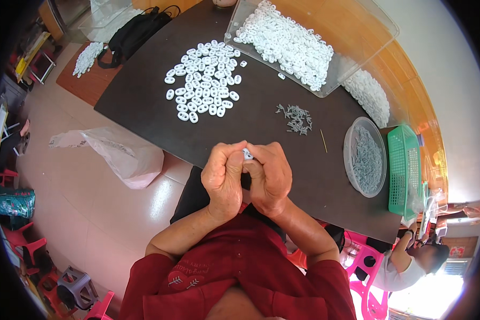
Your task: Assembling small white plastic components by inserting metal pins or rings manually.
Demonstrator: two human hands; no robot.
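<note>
My left hand (224, 176) and my right hand (271, 177) meet over the near edge of the dark table, both closed. Between their fingertips they pinch one small white oval piece with two holes (247, 154). Most of that piece is hidden by the fingers. Beyond my hands, to the left, a spread of similar white oval two-hole pieces (202, 85) lies on the tabletop. To the right of it is a small heap of grey plastic pins (298, 120), with a thin yellowish stick (324, 141) beside it.
A clear bin (325, 92) full of white pieces stands at the back. On the right are a round tub (349, 154) of grey pins and a green basket (397, 176). A white bag (128, 157) hangs left of the table. Another person (405, 264) sits at far right.
</note>
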